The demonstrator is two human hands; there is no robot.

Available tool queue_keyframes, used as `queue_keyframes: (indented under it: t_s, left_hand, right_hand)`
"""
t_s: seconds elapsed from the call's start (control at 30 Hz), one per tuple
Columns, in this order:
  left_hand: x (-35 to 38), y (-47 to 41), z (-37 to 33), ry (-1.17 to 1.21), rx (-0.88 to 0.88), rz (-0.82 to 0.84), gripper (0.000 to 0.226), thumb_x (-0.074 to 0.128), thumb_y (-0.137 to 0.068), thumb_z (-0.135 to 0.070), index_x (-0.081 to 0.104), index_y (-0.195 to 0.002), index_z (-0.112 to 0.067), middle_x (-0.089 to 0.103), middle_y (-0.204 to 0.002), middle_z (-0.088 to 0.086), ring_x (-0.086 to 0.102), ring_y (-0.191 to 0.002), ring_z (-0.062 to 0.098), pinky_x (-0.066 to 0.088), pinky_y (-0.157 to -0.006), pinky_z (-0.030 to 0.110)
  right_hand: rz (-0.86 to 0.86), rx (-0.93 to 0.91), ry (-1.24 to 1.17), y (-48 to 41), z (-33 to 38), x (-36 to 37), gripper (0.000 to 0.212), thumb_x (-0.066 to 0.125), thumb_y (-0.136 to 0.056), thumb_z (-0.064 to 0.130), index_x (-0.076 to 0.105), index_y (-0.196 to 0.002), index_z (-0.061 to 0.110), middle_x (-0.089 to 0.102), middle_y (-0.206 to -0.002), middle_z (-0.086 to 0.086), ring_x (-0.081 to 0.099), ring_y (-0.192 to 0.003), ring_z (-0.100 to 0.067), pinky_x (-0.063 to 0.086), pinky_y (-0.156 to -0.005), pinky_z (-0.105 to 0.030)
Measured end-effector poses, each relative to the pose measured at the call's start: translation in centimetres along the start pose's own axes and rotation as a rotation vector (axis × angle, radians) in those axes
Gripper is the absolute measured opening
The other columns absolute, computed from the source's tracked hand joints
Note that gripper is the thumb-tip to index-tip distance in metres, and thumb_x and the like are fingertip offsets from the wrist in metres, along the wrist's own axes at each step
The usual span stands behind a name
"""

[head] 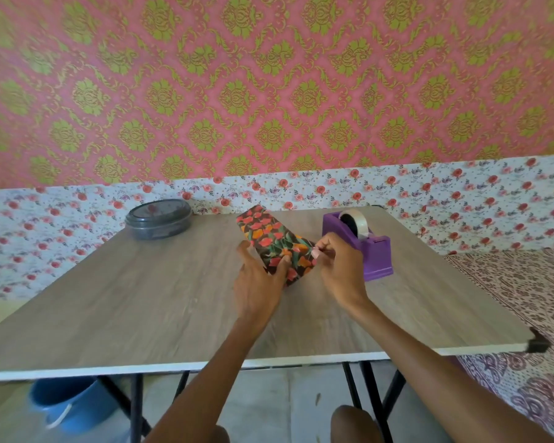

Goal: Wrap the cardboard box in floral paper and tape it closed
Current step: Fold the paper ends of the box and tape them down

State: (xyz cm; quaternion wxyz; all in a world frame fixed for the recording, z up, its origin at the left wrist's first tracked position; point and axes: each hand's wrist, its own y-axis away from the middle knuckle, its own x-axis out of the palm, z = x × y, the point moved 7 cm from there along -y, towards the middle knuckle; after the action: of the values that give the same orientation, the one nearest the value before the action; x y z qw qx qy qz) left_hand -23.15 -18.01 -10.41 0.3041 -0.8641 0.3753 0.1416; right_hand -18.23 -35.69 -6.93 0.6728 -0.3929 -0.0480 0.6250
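While the left hand (256,282) grips the box (279,241), right hand (339,266) pinches its edge.

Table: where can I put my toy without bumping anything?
The big left side of the table is bare, between the grey round tin, the left hand and the near edge. The near right corner, before the purple tape dispenser, is free too. Crowded: the middle, where the right hand meets the wrapped box.
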Motion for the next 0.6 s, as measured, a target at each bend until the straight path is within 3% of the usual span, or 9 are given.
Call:
queue_keyframes:
  t_s: [0.07,0.13,0.2,0.27,0.33,0.43,0.47,0.53,0.6]
  left_hand:
    - [-1.5,-0.8,-0.5,-0.097,0.055,-0.015,0.084,0.07,-0.081,-0.052,0.021,-0.142,-0.023,0.051,-0.132,0.01,0.055,-0.116,0.031,0.052,-0.087,0.043]
    - [-2.7,-1.9,-1.5,-0.233,0.219,-0.003,0.089,0.077,-0.075,-0.043,0.026,-0.145,-0.024,0.032,-0.144,0.009,0.036,-0.132,0.031,0.043,-0.1,0.045]
    - [-3.0,-2.5,-2.6,-0.284,0.385,0.109,0.082,0.079,-0.073,-0.033,0.038,-0.144,-0.03,0.028,-0.151,0.003,0.024,-0.139,0.024,0.031,-0.111,0.043]
    - [-3.0,-2.8,-3.4,-0.217,0.466,0.24,0.063,0.076,-0.074,-0.026,0.055,-0.133,-0.029,0.047,-0.14,-0.001,0.039,-0.131,0.02,0.037,-0.111,0.042]
    - [-3.5,-2.8,-3.9,-0.103,0.47,0.276,0.046,0.075,-0.076,-0.021,0.065,-0.121,-0.025,0.063,-0.121,-0.004,0.055,-0.112,0.015,0.047,-0.099,0.034]
    - [-4.7,-2.4,-3.8,0.044,0.404,0.263,0.034,0.075,-0.084,-0.029,0.065,-0.116,-0.028,0.063,-0.109,-0.014,0.058,-0.095,0.001,0.043,-0.083,0.01]
    - [-4.8,-2.3,-3.4,0.105,0.37,0.282,0.031,0.074,-0.085,-0.034,0.063,-0.113,-0.034,0.062,-0.106,-0.019,0.058,-0.093,-0.003,0.044,-0.081,0.008]
    - [-4.9,-2.1,-2.9,0.266,0.306,0.322,0.025,0.074,-0.084,-0.042,0.065,-0.107,-0.04,0.067,-0.104,-0.02,0.064,-0.095,-0.002,0.052,-0.083,0.017]
    - [-5.2,-2.1,-2.7,0.384,0.267,0.303,0.024,0.074,-0.083,-0.042,0.072,-0.105,-0.033,0.072,-0.104,-0.014,0.069,-0.095,0.004,0.056,-0.082,0.025]
  right_hand:
    - [0.003,-0.061,-0.039,-0.1,0.9,0.2,0.019,0.066,-0.09,0.0,0.061,-0.082,0.017,0.066,-0.077,0.005,0.064,-0.077,-0.003,0.049,-0.066,-0.017]
    - [0.002,-0.144,-0.043,0.0,1.9,0.0,0.018,0.064,-0.089,-0.006,0.064,-0.088,0.012,0.066,-0.08,0.005,0.063,-0.078,0.003,0.047,-0.066,-0.01]
    - [-0.003,-0.242,-0.041,0.3,3.3,0.0,0.02,0.059,-0.089,-0.012,0.064,-0.093,0.008,0.066,-0.084,0.007,0.062,-0.082,0.009,0.045,-0.067,-0.005]
    - [0.015,-0.291,-0.058,0.3,4.8,0.1,0.025,0.057,-0.089,-0.015,0.062,-0.101,0.006,0.065,-0.093,0.008,0.061,-0.091,0.01,0.047,-0.073,-0.003]
    - [0.021,-0.321,-0.102,-0.2,6.5,-0.1,0.029,0.058,-0.089,-0.015,0.059,-0.109,0.005,0.065,-0.097,0.007,0.061,-0.096,0.006,0.047,-0.08,-0.002]
    - [0.031,-0.312,-0.195,-1.6,8.2,-0.6,0.03,0.066,-0.089,-0.001,0.057,-0.116,0.012,0.072,-0.089,0.01,0.067,-0.087,0.001,0.05,-0.079,-0.009]
    - [0.061,-0.276,-0.237,-2.1,8.4,-0.5,0.032,0.07,-0.088,0.005,0.057,-0.116,0.014,0.074,-0.087,0.01,0.069,-0.084,0.0,0.051,-0.079,-0.013]
    - [0.131,-0.194,-0.321,-2.7,8.7,-0.1,0.036,0.074,-0.086,0.01,0.058,-0.117,0.018,0.076,-0.084,0.007,0.071,-0.078,-0.004,0.055,-0.079,-0.023]
    - [0.162,-0.157,-0.346,-2.8,9.0,0.2,0.037,0.076,-0.085,0.011,0.059,-0.117,0.018,0.077,-0.084,0.006,0.072,-0.076,-0.006,0.057,-0.078,-0.028]
